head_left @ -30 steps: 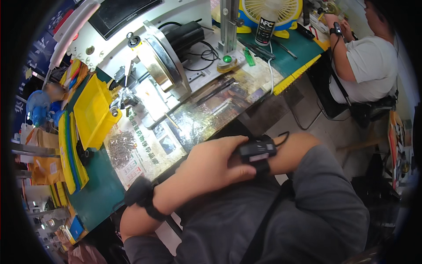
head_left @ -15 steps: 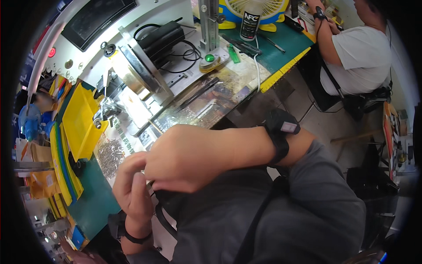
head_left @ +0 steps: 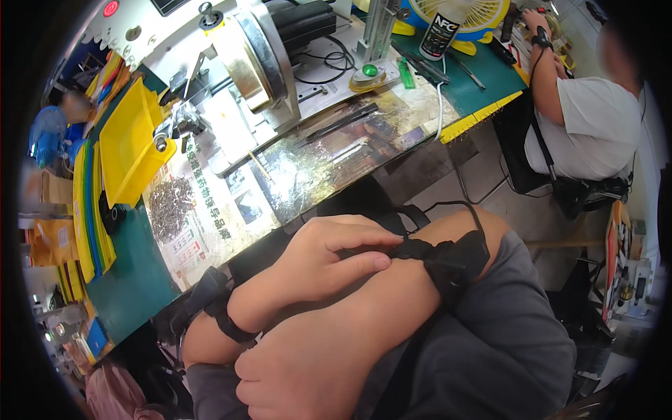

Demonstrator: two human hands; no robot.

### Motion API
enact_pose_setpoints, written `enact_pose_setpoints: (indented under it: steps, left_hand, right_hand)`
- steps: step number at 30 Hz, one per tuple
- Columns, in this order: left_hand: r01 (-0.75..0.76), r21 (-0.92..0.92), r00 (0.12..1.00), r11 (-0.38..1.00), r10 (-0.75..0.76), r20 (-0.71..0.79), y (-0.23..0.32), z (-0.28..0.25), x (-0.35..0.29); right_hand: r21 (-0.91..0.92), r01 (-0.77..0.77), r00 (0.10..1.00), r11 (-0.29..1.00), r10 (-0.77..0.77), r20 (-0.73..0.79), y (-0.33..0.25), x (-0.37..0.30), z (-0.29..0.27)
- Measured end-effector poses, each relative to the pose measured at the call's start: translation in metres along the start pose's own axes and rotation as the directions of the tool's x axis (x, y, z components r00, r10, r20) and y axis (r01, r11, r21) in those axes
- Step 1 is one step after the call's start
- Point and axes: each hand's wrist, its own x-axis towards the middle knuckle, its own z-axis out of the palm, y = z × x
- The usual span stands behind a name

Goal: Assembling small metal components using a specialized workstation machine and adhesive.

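Note:
My left hand reaches across my body. Its thumb and index finger close on the black wrist strap of my right forearm, beside the dark strapped-on device. My right hand lies low over my lap, back up and fingers curled under, so its palm is hidden. Around my left wrist is another black strap. Beyond both hands stands a white bench machine with a large metal wheel. A thin stick juts out from it toward me.
A yellow tray and a heap of small metal pieces are on the bench's left. Farther right are a green button, a bottle and a yellow-blue fan. A co-worker in a white shirt sits at the right.
My left hand has moved right and up onto the right wrist strap. My right hand has dropped toward my lap. The view has shifted, so the bench sits higher and farther right.

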Motion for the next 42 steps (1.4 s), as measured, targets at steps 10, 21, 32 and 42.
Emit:
enact_pose_setpoints:
  steps: [10, 21, 32, 42]
  left_hand:
    - [-0.092, 0.204, 0.992, 0.975, 0.107, -0.064, -0.008, 0.018, 0.006]
    - [-0.177, 0.224, 0.982, 0.958, 0.156, 0.108, -0.007, 0.007, -0.003]
    - [-0.013, 0.281, 0.988, 0.96, 0.056, -0.147, -0.015, 0.026, -0.005]
    - [0.085, 0.345, 0.996, 0.935, -0.088, -0.008, -0.024, 0.025, -0.015]
  right_hand:
    - [0.007, 0.068, 0.996, 0.998, -0.069, 0.053, 0.004, 0.015, -0.013]
    - [0.287, -0.072, 0.988, 0.955, 0.028, 0.153, 0.002, 0.017, -0.012]
    - [0.009, -0.159, 0.98, 0.987, 0.157, 0.119, 0.006, 0.009, -0.012]
    - [0.145, -0.144, 0.978, 0.979, 0.119, 0.171, 0.014, 0.003, -0.007]
